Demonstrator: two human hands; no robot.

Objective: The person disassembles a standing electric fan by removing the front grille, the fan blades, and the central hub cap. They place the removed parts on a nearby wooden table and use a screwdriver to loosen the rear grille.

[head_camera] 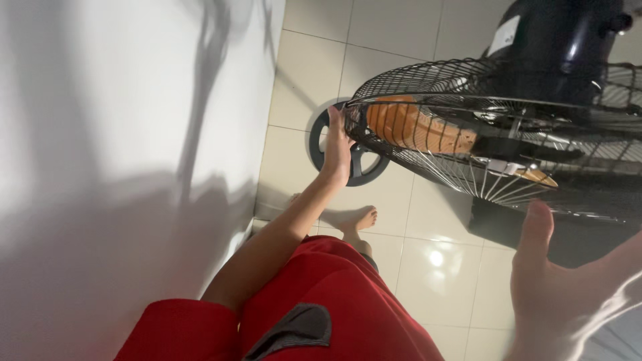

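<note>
A standing fan with a black wire cage (468, 113), orange blades (414, 127) and a dark motor housing (562, 47) fills the upper right. My left hand (336, 148) reaches out and rests its fingers on the cage's left rim. My right hand (568, 294) hovers close to the camera at the lower right, fingers apart, holding nothing, just below the cage. I wear red clothing (321, 314).
The fan's round dark base (348, 150) stands on beige floor tiles (428, 261). A white wall (127, 134) runs along the left side. My bare foot (358, 218) is on the tiles below the base.
</note>
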